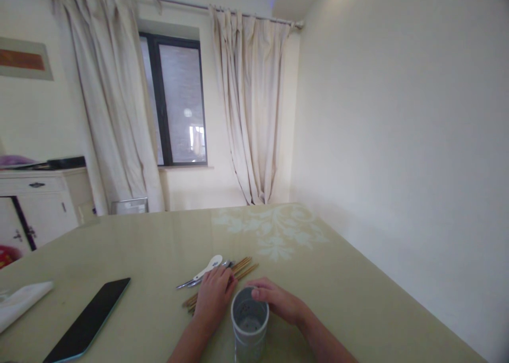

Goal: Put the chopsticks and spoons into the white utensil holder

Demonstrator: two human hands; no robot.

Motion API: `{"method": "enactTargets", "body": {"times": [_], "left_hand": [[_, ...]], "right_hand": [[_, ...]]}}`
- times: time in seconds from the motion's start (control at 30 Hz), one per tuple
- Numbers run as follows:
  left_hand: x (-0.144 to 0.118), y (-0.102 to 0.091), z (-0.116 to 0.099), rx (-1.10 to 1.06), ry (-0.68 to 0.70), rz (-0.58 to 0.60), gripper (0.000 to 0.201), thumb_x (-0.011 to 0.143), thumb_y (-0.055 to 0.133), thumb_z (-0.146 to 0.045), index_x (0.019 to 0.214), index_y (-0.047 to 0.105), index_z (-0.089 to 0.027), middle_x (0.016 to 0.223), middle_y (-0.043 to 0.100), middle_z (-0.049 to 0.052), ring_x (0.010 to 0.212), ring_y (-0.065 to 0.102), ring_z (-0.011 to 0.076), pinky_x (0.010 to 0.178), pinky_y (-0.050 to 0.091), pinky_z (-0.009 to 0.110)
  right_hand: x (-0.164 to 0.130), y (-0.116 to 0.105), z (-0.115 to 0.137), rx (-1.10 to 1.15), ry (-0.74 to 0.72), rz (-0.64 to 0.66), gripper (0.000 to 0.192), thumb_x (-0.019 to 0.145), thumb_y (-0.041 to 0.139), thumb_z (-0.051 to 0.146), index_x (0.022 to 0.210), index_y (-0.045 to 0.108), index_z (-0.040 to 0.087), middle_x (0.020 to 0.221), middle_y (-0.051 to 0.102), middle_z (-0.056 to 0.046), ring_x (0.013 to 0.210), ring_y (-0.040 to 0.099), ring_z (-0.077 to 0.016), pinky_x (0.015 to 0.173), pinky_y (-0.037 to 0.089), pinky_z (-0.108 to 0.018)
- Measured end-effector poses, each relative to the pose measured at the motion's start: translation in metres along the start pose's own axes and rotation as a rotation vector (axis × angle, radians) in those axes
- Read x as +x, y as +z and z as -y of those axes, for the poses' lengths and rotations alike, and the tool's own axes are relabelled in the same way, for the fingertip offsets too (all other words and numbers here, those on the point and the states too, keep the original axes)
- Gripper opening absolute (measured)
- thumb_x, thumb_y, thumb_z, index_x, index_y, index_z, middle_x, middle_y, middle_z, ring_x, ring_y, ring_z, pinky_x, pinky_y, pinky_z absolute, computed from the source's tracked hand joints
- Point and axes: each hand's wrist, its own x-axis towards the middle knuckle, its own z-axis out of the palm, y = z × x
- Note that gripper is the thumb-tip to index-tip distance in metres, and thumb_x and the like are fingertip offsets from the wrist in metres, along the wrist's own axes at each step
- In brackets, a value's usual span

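Observation:
My left hand (pixel 213 295) lies flat on a bundle of wooden chopsticks (pixel 243 267) on the table, fingers pointing away from me. Beside the chopsticks lie a white spoon (pixel 208 266) and metal cutlery (pixel 190 283). My right hand (pixel 278 299) rests on the table with its fingertips touching the rim of an upright grey utensil holder (pixel 249 326). The holder looks empty, with small holes in its bottom. It stands between my two forearms at the near edge.
A dark smartphone (pixel 88 318) lies screen up at the left on the pale green table (pixel 358 288). A white folded cloth (pixel 19 302) sits at the far left. A wall runs along the right side; a white cabinet (pixel 40 204) and curtained window stand behind.

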Motion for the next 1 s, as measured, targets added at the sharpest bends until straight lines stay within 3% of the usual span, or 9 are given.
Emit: {"method": "enactTargets", "body": {"times": [0.13, 0.3, 0.47, 0.73, 0.87, 1.0], "left_hand": [[-0.002, -0.002, -0.002, -0.028, -0.035, 0.023, 0.013, 0.097, 0.059, -0.026, 0.093, 0.071, -0.025, 0.106, 0.078, 0.006, 0.108, 0.070, 0.0267, 0.094, 0.046, 0.038], [-0.004, -0.006, -0.005, -0.105, -0.072, 0.068, 0.017, 0.097, 0.057, -0.025, 0.091, 0.073, -0.024, 0.100, 0.078, 0.007, 0.102, 0.070, 0.0265, 0.093, 0.047, 0.038], [-0.006, -0.010, -0.010, -0.174, -0.135, 0.143, 0.011, 0.095, 0.062, -0.024, 0.090, 0.072, -0.021, 0.097, 0.076, 0.006, 0.097, 0.070, 0.0231, 0.086, 0.048, 0.031], [-0.006, -0.014, -0.022, -0.140, -0.091, -0.033, 0.023, 0.105, 0.047, -0.025, 0.092, 0.065, -0.023, 0.103, 0.075, 0.008, 0.104, 0.070, 0.0244, 0.092, 0.050, 0.034], [-0.004, -0.016, -0.030, -0.195, -0.146, 0.019, 0.026, 0.109, 0.039, -0.026, 0.107, 0.065, -0.023, 0.103, 0.079, 0.007, 0.099, 0.075, 0.0212, 0.085, 0.052, 0.030], [-0.007, -0.019, -0.037, -0.275, -0.141, 0.063, 0.028, 0.109, 0.039, -0.028, 0.113, 0.067, -0.027, 0.104, 0.083, 0.004, 0.096, 0.079, 0.0202, 0.079, 0.053, 0.027]], "right_hand": [[-0.003, 0.006, 0.011, -0.076, -0.057, 0.024, 0.054, 0.085, 0.077, 0.069, 0.095, 0.083, 0.017, 0.089, 0.073, -0.005, 0.086, 0.065, -0.0223, 0.090, 0.050, -0.037], [-0.002, 0.011, 0.017, -0.013, -0.045, 0.010, 0.077, 0.088, 0.059, 0.088, 0.110, 0.083, 0.018, 0.103, 0.077, -0.010, 0.104, 0.070, -0.0314, 0.100, 0.049, -0.043], [0.010, -0.005, -0.002, -0.076, -0.027, -0.221, 0.090, 0.086, 0.047, 0.096, 0.100, 0.082, 0.014, 0.095, 0.077, -0.013, 0.094, 0.072, -0.0301, 0.094, 0.052, -0.045], [0.015, -0.018, -0.009, -0.238, -0.064, -0.391, 0.071, 0.088, 0.061, 0.085, 0.099, 0.080, 0.017, 0.090, 0.076, -0.008, 0.089, 0.071, -0.0256, 0.081, 0.052, -0.038], [0.021, -0.023, -0.013, -0.284, -0.083, -0.459, 0.071, 0.081, 0.069, 0.085, 0.098, 0.079, 0.017, 0.085, 0.075, -0.008, 0.085, 0.070, -0.0257, 0.074, 0.052, -0.036], [0.025, -0.027, -0.015, -0.273, -0.138, -0.450, 0.062, 0.077, 0.080, 0.077, 0.099, 0.079, 0.019, 0.085, 0.076, -0.006, 0.086, 0.071, -0.0256, 0.072, 0.051, -0.034]]}}
